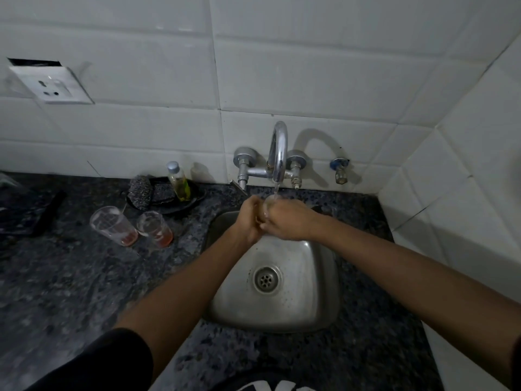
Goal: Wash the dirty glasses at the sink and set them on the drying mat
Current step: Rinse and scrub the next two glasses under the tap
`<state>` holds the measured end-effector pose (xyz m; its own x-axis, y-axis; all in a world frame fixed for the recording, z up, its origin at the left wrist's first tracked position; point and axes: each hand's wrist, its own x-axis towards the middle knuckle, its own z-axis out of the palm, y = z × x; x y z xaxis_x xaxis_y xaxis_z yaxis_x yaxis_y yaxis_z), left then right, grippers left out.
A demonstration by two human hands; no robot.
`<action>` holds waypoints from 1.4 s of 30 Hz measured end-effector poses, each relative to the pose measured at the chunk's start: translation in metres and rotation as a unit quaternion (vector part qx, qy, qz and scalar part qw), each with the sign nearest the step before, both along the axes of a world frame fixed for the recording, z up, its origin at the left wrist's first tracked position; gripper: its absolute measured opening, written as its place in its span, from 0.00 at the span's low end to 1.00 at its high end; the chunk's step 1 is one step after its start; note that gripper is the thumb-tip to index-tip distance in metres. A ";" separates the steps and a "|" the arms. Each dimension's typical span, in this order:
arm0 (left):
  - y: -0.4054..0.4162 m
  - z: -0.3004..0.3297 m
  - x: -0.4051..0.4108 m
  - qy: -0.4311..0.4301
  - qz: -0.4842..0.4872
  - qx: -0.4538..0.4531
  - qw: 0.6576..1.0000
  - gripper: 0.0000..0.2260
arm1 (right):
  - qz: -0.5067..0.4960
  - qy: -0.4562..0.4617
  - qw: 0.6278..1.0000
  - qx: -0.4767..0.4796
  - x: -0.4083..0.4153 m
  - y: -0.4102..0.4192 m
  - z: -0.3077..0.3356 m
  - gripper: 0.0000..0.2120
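hands (267,218) gripping clear round glass (267,206), steel sink (318,280)

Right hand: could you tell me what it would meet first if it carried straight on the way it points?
The right hand points left, so it would first press into the left hand, which it already touches around the glass under the tap's stream.

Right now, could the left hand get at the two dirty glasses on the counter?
Probably yes: the glasses stand in the open beside the sink, but the left hand is busy, holding a glass under the tap.
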<state>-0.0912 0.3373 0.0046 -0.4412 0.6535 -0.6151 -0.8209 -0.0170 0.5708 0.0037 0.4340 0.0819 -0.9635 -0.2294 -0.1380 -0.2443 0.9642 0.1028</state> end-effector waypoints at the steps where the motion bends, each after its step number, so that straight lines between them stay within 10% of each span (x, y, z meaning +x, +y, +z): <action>1: 0.000 -0.001 0.003 -0.017 0.010 0.013 1.000 0.23 | 0.005 0.001 1.000 -0.006 -0.001 -0.002 0.001 0.11; 16: 0.000 0.007 0.000 -0.013 -0.057 -0.028 0.998 0.19 | 0.064 -0.004 0.995 0.079 0.007 0.004 0.004 0.09; 22: -0.002 0.000 0.009 -0.016 0.010 0.042 0.999 0.22 | -0.086 -0.025 0.989 -0.120 0.003 -0.003 0.003 0.07; 27: -0.007 0.002 0.003 -0.025 -0.024 0.050 0.998 0.23 | 0.004 -0.007 1.000 0.020 0.001 0.001 -0.005 0.13; 33: -0.008 0.003 0.011 -0.011 0.027 0.054 0.998 0.25 | -0.087 -0.012 0.984 -0.156 0.004 -0.010 0.007 0.05; 42: -0.007 -0.002 0.011 -0.063 0.129 0.070 0.987 0.21 | -0.155 0.196 0.941 -0.229 0.016 -0.023 0.013 0.14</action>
<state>-0.0805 0.3307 0.0028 -0.5293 0.6124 -0.5872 -0.8436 -0.3065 0.4408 0.0193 0.4108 0.0953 -0.9504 0.1218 0.2863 0.0257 0.9478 -0.3179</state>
